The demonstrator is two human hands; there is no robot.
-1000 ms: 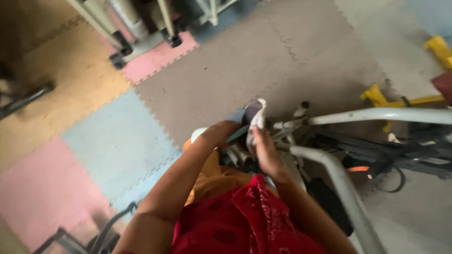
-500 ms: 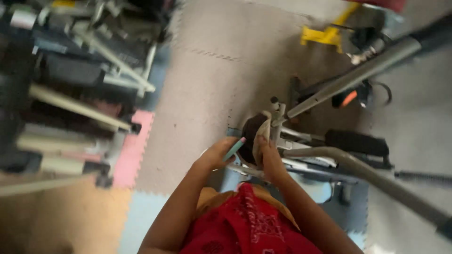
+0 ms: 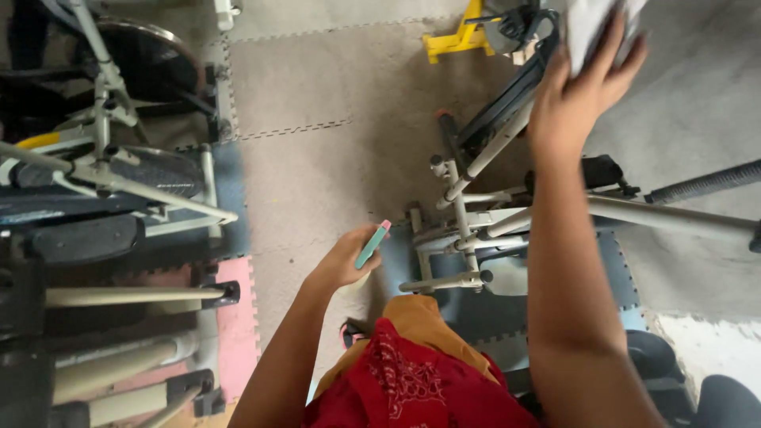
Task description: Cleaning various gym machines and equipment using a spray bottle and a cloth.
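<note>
My left hand (image 3: 346, 257) is closed around a slim teal stick with a pink tip (image 3: 372, 244), held low over the floor mats beside the exercise machine's frame. My right hand (image 3: 583, 87) is raised high at the top right and grips a white cloth (image 3: 596, 24) against the upper part of a grey exercise machine (image 3: 483, 158). The cloth is partly cut off by the frame's top edge. My red patterned garment (image 3: 412, 388) fills the bottom centre.
Another exercise machine with pale bars and dark pedals (image 3: 111, 190) stands at the left. A yellow metal stand (image 3: 456, 40) lies at the top centre. Grey, pink and blue foam floor mats (image 3: 317, 158) cover the floor. A long padded handle (image 3: 705, 184) crosses at the right.
My right hand has risen from the machine's low centre post up to its top part with the cloth. The view swung left, then settled over the machine. My left hand keeps the teal stick.
</note>
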